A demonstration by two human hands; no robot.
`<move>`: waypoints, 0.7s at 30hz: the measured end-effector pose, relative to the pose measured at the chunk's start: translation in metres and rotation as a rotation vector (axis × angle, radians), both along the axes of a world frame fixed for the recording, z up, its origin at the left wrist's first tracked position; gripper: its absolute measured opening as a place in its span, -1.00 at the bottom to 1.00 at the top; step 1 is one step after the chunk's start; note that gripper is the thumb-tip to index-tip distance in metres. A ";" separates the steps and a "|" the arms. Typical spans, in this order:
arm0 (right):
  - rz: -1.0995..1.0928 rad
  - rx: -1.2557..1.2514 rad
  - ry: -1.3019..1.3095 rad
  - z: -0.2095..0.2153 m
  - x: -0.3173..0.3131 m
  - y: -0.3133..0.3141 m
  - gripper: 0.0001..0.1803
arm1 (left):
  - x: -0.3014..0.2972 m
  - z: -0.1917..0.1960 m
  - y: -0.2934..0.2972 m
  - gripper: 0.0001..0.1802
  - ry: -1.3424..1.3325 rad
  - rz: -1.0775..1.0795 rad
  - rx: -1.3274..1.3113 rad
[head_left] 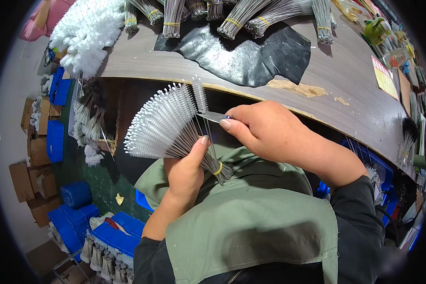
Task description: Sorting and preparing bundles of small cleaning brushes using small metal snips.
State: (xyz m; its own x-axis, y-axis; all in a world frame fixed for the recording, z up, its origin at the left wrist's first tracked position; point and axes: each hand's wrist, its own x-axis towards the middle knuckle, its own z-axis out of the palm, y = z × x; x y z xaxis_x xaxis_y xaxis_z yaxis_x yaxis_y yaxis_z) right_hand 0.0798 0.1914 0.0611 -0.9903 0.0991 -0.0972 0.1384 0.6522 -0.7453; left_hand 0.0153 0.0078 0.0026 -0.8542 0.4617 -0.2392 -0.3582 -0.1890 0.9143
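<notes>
Reading the view as a clock, find the bundle of white brushes (161, 123) near ten o'clock, above the lap. Support it with the left hand (187, 165) near eight o'clock, grasping the wire stems (183, 144) as now and pressing the thumb along them. Grip firmly, but not so hard as to bend the wires. Leave the yellow band (217, 169), at six o'clock, tight around the stems, to prevent spilling of the fan.

With the right hand (265, 125), between two and three o'clock, pinch the pointed metal tool (213, 116) by thumb and fingers, as now; cannot tell surely whether knife or tweezers. Guide the tip only to the separate brush (200, 94) near twelve o'clock, low on the bristles, probably for sorting or trimming. Point away from the left thumb, to avoid a cut. Work brush by brush, without scraping the neighbours. Mind also the tabletop (345, 71) edge toward two o'clock, close to the right forearm.
</notes>
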 end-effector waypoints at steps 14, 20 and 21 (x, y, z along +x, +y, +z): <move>0.007 0.019 -0.024 0.001 -0.003 0.002 -0.59 | -0.002 0.001 0.003 -0.73 0.021 -0.009 0.011; 0.003 0.026 -0.006 0.000 -0.002 0.001 -0.60 | -0.002 0.000 0.002 -0.75 0.017 -0.009 0.011; 0.005 0.033 -0.012 0.000 -0.003 0.001 -0.60 | -0.002 -0.001 0.002 -0.75 0.020 -0.008 0.012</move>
State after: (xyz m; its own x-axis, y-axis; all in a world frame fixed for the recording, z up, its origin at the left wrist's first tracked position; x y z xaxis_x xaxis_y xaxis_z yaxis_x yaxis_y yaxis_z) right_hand 0.0772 0.1926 0.0615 -0.9896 0.0978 -0.1055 0.1439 0.6767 -0.7220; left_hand 0.0134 0.0094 0.0018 -0.8548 0.4715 -0.2168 -0.3418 -0.1971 0.9189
